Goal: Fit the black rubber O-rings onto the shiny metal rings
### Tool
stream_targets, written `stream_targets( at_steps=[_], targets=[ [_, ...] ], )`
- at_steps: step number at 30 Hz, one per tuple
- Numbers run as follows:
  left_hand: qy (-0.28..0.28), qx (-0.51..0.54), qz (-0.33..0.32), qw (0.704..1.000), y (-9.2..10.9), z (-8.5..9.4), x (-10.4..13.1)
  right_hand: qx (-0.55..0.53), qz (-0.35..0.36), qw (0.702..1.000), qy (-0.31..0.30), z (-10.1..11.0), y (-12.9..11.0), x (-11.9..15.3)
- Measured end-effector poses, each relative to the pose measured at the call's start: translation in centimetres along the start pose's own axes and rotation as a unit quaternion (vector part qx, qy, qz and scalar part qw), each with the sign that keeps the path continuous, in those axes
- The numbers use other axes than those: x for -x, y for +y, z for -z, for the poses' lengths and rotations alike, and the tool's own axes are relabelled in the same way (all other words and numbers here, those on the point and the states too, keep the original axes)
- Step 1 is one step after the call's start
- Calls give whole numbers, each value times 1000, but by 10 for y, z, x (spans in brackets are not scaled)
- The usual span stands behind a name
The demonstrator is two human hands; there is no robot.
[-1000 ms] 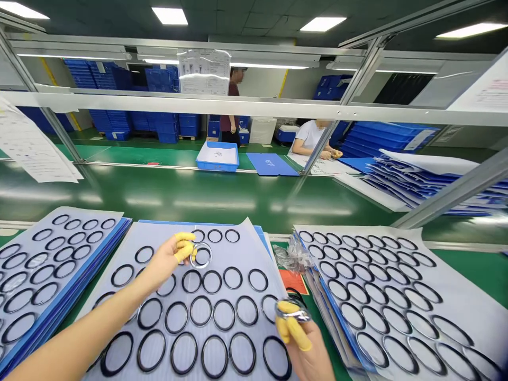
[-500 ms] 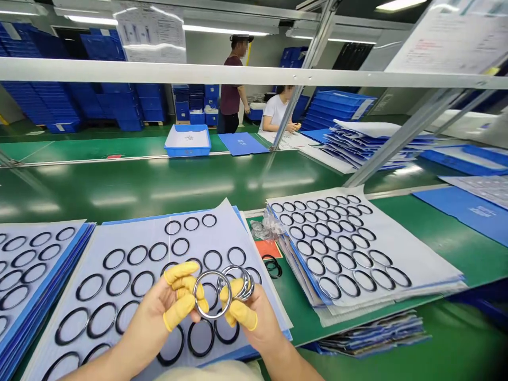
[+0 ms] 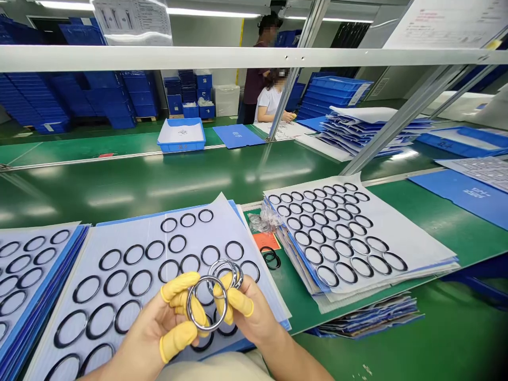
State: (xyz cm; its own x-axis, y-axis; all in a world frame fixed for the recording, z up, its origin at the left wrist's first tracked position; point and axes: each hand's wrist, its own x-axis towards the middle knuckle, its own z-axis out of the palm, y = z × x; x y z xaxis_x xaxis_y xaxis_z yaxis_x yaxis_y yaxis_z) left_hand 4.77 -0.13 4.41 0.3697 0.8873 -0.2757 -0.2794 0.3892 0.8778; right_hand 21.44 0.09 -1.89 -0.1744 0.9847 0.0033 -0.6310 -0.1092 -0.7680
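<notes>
Here, a shiny ring (image 3: pixel 225 312) is held up in front of the person, its open face toward the camera, above the lower right part of the middle sheet (image 3: pixel 130 227). The left hand (image 3: pixel 159 323) has its fingers closed on the left rim, some fingertips showing through the opening. The right hand (image 3: pixel 250 312) pinches several more shiny rings, a bunch (image 3: pixel 239 276) overlapping one another just behind the first; whether its fingertips also touch that front ring, I cannot tell. Both hands wear yellow finger cots (image 3: pixel 178 339).

Under and around the hands, dark rings (image 3: pixel 57 338) lie flat in rows on the middle sheet, which rests on a blue-edged pile. To the left is another pile (image 3: pixel 59 264) of sheets with rings, and to the right a third (image 3: pixel 397 227), its rings in close rows. Between the middle and right piles sit a few loose black rings (image 3: pixel 273 268), an orange card (image 3: pixel 266 241) and a crumpled clear bag (image 3: pixel 264 219), all on the green bench (image 3: pixel 416 206).

Farther back are a blue tray (image 3: pixel 181 146) and a blue folder (image 3: pixel 238 136). Beyond them a co-worker (image 3: pixel 270 103) in white sits near a standing person (image 3: pixel 254 84) in dark red.
</notes>
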Motion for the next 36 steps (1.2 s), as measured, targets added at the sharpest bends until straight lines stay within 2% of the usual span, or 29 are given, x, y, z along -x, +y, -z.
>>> stream_targets(
  at_steps=[12, 17, 22, 24, 27, 29, 30, 31, 32, 33, 36],
  targets=[
    [8, -17, 32, 999, -1, 2, 2, 4, -5, 1000, 1, -2, 0, 3],
    [8, -65, -11, 998, -10, 8, 5, -2, -1, 1000, 1, -4, -2, 4],
    [-25, -118, -77, 990, -17, 15, 9, -6, 1, 1000, 2, -3, -4, 6],
    [-41, -133, -80, 987, -16, 19, 7, -9, -1, 1000, -2, -2, -3, 7],
    [-98, -184, -76, 975, -11, 26, -6, -16, -12, 1000, -23, 0, 3, 9],
    [-134, -275, -97, 947, -7, 33, -25, -20, -17, 999, -40, 2, 8, 10],
    [-143, -344, -111, 921, -4, 38, -38, -25, -17, 999, -37, 2, 11, 10],
    [-129, -438, -137, 879, -2, 45, -52, -31, -17, 999, -26, 3, 13, 10],
    [-94, -549, -159, 815, 0, 53, -68, -38, -16, 999, -9, 4, 15, 10],
    [-54, -588, -164, 790, 2, 63, -84, -45, -15, 999, 11, 5, 16, 10],
    [35, -649, -164, 742, 7, 96, -130, -56, -14, 998, 40, 9, 18, 11]
  ],
)
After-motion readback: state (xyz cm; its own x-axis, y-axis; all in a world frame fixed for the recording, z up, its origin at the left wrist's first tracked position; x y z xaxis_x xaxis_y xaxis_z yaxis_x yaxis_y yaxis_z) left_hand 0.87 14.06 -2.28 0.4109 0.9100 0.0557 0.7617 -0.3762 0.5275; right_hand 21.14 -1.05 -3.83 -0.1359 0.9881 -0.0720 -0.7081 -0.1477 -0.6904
